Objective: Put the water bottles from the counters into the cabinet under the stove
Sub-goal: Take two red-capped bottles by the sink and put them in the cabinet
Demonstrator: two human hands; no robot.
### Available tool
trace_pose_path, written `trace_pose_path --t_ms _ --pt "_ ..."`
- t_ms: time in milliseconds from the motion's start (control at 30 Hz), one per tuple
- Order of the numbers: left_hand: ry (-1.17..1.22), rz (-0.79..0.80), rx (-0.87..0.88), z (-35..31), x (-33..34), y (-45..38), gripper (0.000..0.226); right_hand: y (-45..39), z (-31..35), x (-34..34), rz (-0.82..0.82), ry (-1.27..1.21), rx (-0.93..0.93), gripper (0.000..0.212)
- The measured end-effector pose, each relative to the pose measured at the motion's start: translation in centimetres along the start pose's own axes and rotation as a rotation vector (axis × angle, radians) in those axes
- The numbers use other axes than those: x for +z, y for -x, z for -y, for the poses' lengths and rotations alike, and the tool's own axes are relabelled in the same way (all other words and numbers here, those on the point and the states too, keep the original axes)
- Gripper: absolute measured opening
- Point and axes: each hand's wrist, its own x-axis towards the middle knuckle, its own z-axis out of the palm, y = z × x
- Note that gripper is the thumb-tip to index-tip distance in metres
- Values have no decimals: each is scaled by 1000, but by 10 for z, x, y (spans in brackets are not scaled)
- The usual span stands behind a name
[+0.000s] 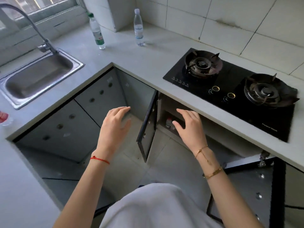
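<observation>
Unreadably, green-labelled bottle [97, 32] on counter [148, 56]

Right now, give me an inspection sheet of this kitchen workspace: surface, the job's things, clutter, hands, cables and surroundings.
Surface: grey L-shaped counter, bare around the bottles.
Job's things: green-capped bottle and white-capped bottle stand upright and apart on the back counter; the cabinet under the stove is open, its left door swung out, with a small bottle already on the shelf.
Clutter: a red-topped item at the left edge, too cropped to identify.
Hands: left hand and right hand hover in front of the cabinet, fingers spread, holding nothing.
Cables: nothing seen.
Surroundings: steel sink with faucet, two-burner gas stove, tiled wall, window.
</observation>
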Motion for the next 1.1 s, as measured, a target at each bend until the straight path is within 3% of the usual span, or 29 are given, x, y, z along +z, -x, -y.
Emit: trace_pose_path --t_ms 400,700,1100 --pt "-91 -295 -412 21 -54 111 42 -20 64 32 197 -127 -440 45" --pt "-209 -422 -702 28 -78 183 43 -20 122 80 376 -217 -670 44" --pt "-291 -621 -997 95 -118 203 43 -49 243 172 597 -270 -915 44"
